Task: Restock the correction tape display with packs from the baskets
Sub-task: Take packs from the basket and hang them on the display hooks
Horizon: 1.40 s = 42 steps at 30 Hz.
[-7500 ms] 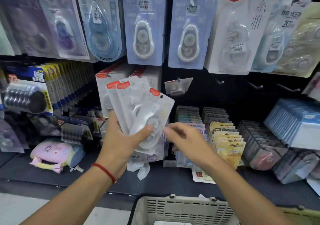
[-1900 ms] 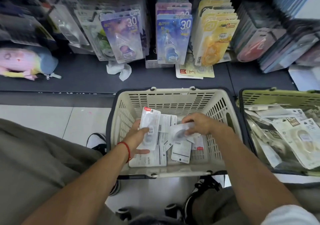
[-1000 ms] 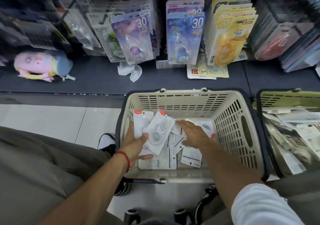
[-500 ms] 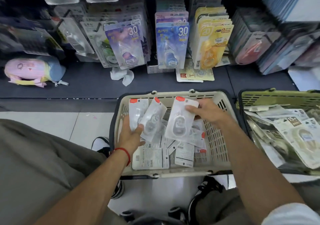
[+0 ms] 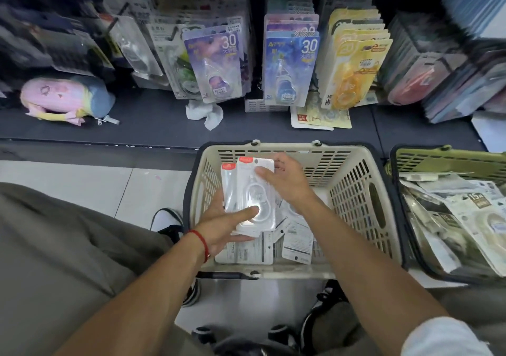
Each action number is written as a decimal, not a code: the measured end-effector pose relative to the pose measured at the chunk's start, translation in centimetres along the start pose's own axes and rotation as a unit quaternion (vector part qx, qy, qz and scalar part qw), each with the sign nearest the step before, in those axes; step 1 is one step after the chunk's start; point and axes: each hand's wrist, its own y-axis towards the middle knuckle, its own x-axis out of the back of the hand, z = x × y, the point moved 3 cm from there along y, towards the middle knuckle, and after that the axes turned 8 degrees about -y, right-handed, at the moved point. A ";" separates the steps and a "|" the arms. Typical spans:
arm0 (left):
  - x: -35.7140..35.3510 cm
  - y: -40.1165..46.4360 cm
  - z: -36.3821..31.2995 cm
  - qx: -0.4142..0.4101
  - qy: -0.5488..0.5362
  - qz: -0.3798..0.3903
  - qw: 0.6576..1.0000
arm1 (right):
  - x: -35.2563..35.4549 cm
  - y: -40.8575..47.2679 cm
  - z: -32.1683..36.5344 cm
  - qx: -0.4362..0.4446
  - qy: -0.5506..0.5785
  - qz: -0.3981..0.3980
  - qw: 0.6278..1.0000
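Fingers (image 5: 219, 205) of the left hand (image 5: 221, 224) curl under a small stack of correction tape packs (image 5: 253, 199), with the thumb pressed flat across the front pack, so the stack is gripped. The stack is held upright over the cream basket (image 5: 364, 199), red tabs at the top edge. A red cord (image 5: 201, 242) circles the left wrist. The right hand (image 5: 284, 181) meets the same stack from the upper right: its thumb lies on the front face and its fingers wrap behind the top edge, pinching the front pack.

Left of the hands, a pink and blue pouch (image 5: 65, 99) lies on the dark shelf (image 5: 153, 125). Further right on the shelf sits a crumpled white tissue (image 5: 204, 111). Above it stand rows of carded packs: a purple row (image 5: 216, 68), a blue row (image 5: 290, 68) and a yellow row (image 5: 353, 73). A loose card (image 5: 320, 117) lies flat on the shelf just in front of the blue and yellow rows.

Inside the cream basket, beneath the hands, more loose packs (image 5: 297, 243) lie flat on the bottom, mostly back side up. Just beside it on the right stands a green basket (image 5: 449, 158), filled with other packs (image 5: 476, 218). The wide-angle view blurs the printed text on most cards.
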 end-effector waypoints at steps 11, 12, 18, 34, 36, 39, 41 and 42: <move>1.8 0.7 0.8 -0.013 0.039 -0.070 0.997 | 7.5 -2.1 -15.5 -0.184 -0.524 0.097 0.826; 1.7 0.7 0.8 -0.013 0.039 -0.072 0.997 | 7.5 -2.0 -15.7 -0.180 -0.543 0.092 0.815; 1.2 1.1 0.4 -0.020 0.044 -0.077 0.996 | 8.4 -1.8 -15.7 -0.214 -0.600 0.105 0.763; -2.5 -1.3 -5.4 -0.143 0.013 0.046 0.989 | 15.2 -2.2 14.6 0.070 -0.258 0.177 0.947; -2.8 -2.3 -6.7 -0.127 -0.009 0.104 0.986 | 13.0 -2.0 17.4 0.088 -0.295 0.197 0.931; -3.2 -4.0 -8.7 -0.144 -0.004 0.166 0.976 | 9.5 -1.8 20.9 0.147 -0.358 0.121 0.914; -3.6 -5.0 -10.2 -0.169 0.007 0.177 0.970 | 7.8 -1.9 22.9 0.189 -0.370 0.063 0.907; -3.9 -5.3 -11.1 -0.179 0.005 0.174 0.968 | 7.1 -2.0 23.6 0.201 -0.366 0.044 0.908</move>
